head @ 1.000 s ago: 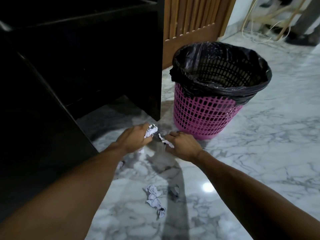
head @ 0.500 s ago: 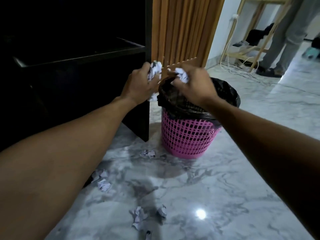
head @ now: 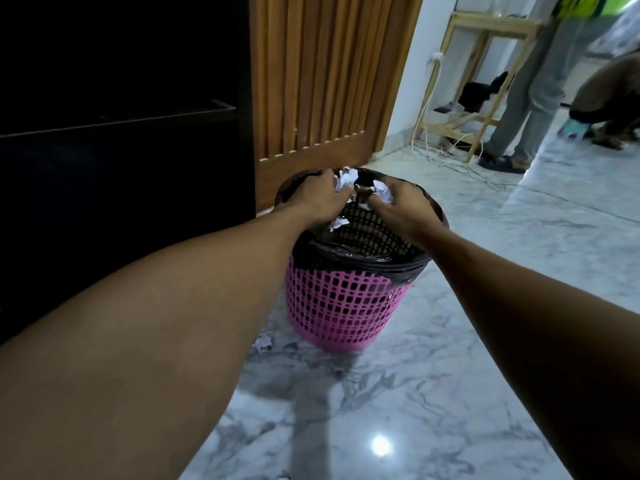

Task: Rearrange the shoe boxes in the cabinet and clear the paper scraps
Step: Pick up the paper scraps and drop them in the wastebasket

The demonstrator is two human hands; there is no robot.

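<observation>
Head view. The floor is pale grey-veined marble [head: 450, 393], glossy enough to carry a round glint of light [head: 381, 445] near the bottom edge. On it stands a pink lattice bin [head: 346, 306] lined with a black bag [head: 363, 251] folded over its rim.

Both arms reach out over the bin's mouth. The left hand [head: 318, 199] has its fingers curled round a crumpled white paper wad [head: 346, 177]. The right hand [head: 401, 209], just beside it but apart, pinches a second paper wad [head: 383, 195]. A smaller white scrap [head: 337, 223] shows under the left hand, inside the rim; whether it is held or loose I cannot tell. One more floor scrap [head: 263, 342] lies on the marble by the bin's base, on the left.

To the left is the dark cabinet [head: 121, 168], with one shelf edge [head: 117, 121] visible; its inside is too dark to make out any contents. Behind the bin stands a slatted wooden door [head: 325, 81]. Further right, by a white wall, is a light wooden rack [head: 485, 81] with pale cables [head: 446, 150] trailing beneath it. A standing person [head: 530, 98] in grey trousers and sandals [head: 502, 163] is next to it.
</observation>
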